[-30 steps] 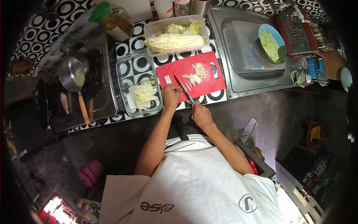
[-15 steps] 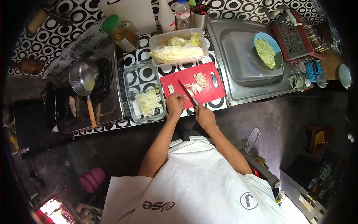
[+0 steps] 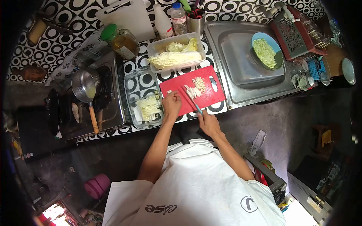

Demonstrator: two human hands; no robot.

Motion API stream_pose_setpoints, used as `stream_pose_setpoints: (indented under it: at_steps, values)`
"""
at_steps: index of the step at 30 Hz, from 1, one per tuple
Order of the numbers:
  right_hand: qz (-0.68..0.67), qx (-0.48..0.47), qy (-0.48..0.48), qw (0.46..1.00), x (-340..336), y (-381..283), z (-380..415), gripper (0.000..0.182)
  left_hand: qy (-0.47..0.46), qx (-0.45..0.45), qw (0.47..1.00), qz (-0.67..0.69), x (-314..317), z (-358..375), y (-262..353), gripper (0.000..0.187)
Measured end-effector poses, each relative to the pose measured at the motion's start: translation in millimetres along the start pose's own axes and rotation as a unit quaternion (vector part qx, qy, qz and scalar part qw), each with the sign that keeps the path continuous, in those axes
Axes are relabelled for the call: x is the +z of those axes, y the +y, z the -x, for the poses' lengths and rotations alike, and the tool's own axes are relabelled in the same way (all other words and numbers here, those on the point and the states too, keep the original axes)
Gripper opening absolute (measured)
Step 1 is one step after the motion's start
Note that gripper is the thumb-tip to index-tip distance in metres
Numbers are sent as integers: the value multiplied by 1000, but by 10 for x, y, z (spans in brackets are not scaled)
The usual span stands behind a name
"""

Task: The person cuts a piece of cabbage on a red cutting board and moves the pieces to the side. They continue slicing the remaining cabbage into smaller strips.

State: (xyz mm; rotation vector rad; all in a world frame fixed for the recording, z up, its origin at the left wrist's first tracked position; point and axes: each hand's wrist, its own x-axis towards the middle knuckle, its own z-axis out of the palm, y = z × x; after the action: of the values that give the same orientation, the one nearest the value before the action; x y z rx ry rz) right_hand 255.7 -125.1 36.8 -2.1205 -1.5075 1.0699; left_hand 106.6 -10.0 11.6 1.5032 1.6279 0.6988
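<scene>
My left hand (image 3: 172, 104) is over the left part of a red cutting board (image 3: 177, 109), its fingers curled down on white cabbage strips (image 3: 169, 91); only their ends show past the fingertips. My right hand (image 3: 209, 123) grips a knife (image 3: 191, 98) by its light blue handle at the board's front edge. The blade points away and to the left, just beside a row of cut white cabbage sticks (image 3: 193, 92). Behind those sticks lies a small heap of finely chopped cabbage (image 3: 198, 83).
A plastic tub (image 3: 151, 64) with napa cabbage stands behind the board. Left of it, a clear container (image 3: 130, 109) holds cabbage leaves. A saucepan (image 3: 86, 84) sits on the stove. A blue bowl (image 3: 278, 48) of chopped cabbage rests at the sink (image 3: 241, 98).
My left hand has moved away from the blade, up and left onto the white strips that lay apart. The knife stays in my right hand near the cut sticks.
</scene>
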Motion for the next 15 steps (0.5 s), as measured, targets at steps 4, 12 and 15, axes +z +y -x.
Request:
stream_pose_setpoints:
  at_steps: [4, 12, 15]
  values:
    - [23, 16, -60, 998, 80, 16, 30, 30, 32, 144, 961, -234, -200, -85, -25, 30]
    - [19, 33, -51, 998, 11, -4, 31, 28, -53, 208, 861, -460, -373, -188, 96, 39]
    - [20, 38, -35, 998, 46, 15, 40, 27, -62, 206, 863, -457, -400, -225, 26, 40]
